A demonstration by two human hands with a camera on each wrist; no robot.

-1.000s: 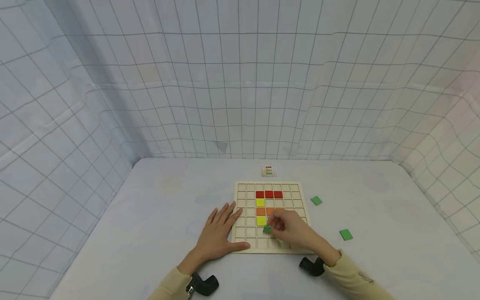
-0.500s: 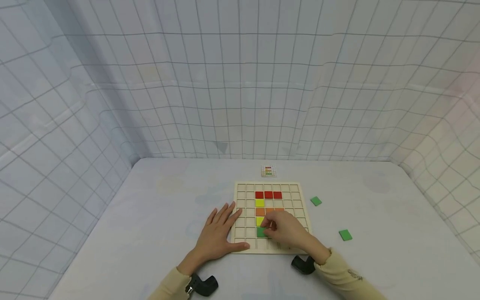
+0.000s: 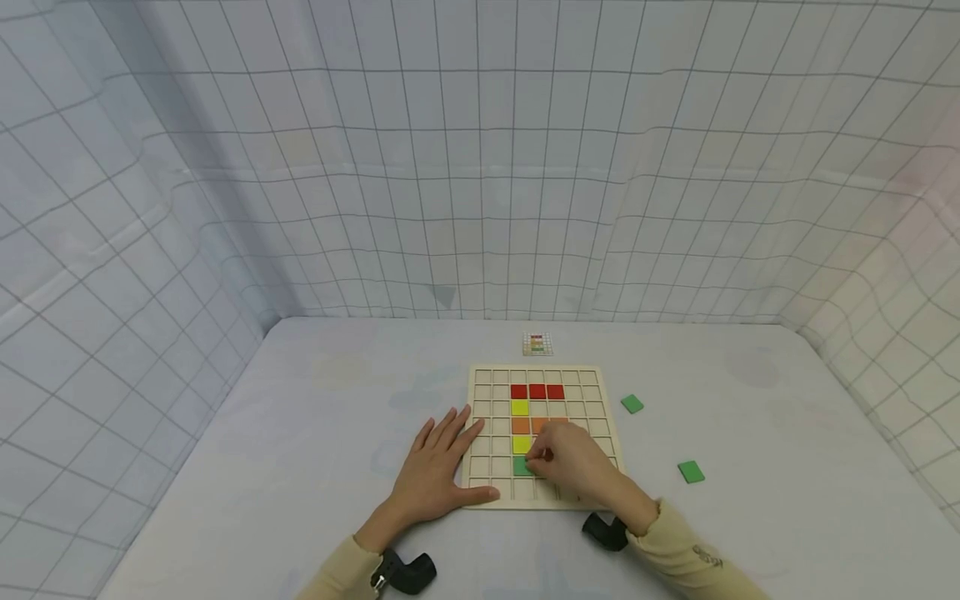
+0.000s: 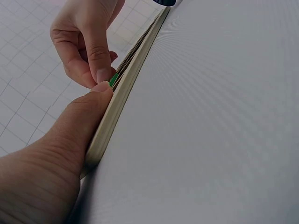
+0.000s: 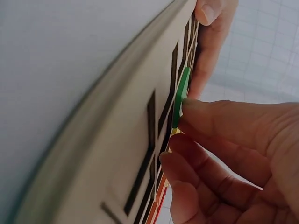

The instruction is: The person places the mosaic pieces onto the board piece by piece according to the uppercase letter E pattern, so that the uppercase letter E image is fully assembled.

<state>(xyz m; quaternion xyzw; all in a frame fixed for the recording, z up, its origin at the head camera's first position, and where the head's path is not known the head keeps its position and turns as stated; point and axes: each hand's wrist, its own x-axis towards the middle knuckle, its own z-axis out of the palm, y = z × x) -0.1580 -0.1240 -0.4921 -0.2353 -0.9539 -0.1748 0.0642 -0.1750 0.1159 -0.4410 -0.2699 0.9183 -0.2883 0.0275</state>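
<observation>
A green square tile is at a cell of the cream grid board, just below a yellow tile. My right hand pinches it by its right side; in the right wrist view the green tile stands slightly proud of the board, with the thumb against it. The left hand lies spread over the board's left edge, its thumb along the lower left corner. Red tiles, another yellow tile and orange tiles sit in cells higher up; the right hand partly covers the orange row.
Two loose green tiles lie right of the board, one upper tile and one lower tile. A small card with a coloured grid pattern lies behind the board. Grid-patterned white curtains enclose the table.
The right hand has moved slightly left with the green tile, bringing it from a tilted pose over the board down to the cell under the yellow tile. The left hand stays put.
</observation>
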